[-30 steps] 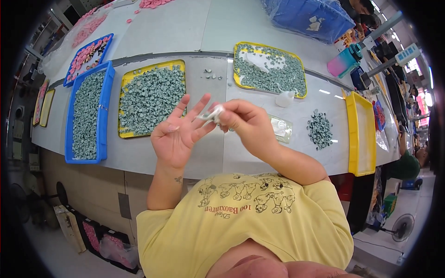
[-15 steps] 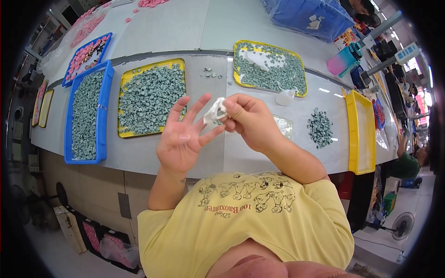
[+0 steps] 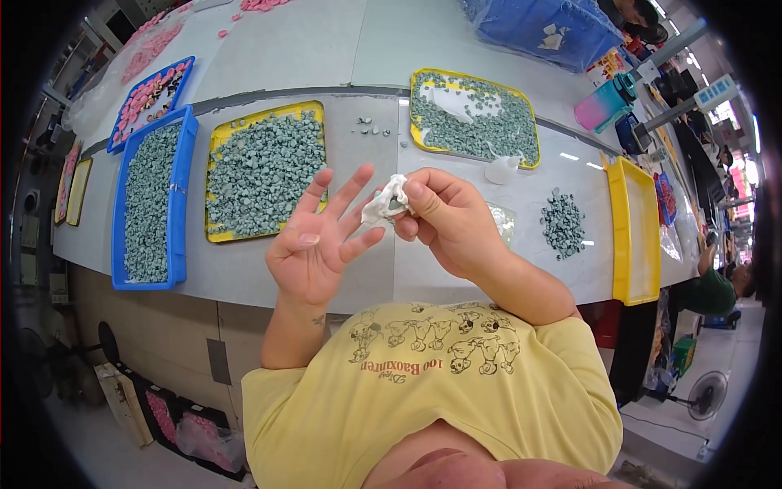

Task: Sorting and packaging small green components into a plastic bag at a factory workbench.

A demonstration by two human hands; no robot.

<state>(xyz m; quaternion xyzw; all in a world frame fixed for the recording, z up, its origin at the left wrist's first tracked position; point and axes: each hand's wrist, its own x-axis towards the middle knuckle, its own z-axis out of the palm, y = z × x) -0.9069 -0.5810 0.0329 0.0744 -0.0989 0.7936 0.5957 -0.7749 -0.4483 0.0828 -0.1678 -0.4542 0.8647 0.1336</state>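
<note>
My right hand [image 3: 458, 222] pinches a small, crumpled, soft white piece [image 3: 381, 207] between thumb and fingers, above the table in front of my chest. Whether it is cloth or thin rubber, I cannot tell. Just left of it, my left hand [image 3: 308, 248] is raised with palm toward me and fingers spread. The left index fingertip reaches the white piece and is partly hidden by it. Beyond my left hand lies a yellow-rimmed tray [image 3: 213, 224] full of small grey-green pieces [image 3: 265, 167].
A blue tray [image 3: 181, 204] of the same pieces stands at left. Another yellow tray [image 3: 533, 122] lies at the back, near a small white squeeze bottle [image 3: 501, 170]. A loose pile [image 3: 562, 224] and a yellow bin [image 3: 621, 236] are at right. A pink-and-teal bottle [image 3: 604, 106] stands farther back.
The white piece has shifted slightly right and down and looks more bunched. My left hand has drawn a little to the left, its thumb moving outward.
</note>
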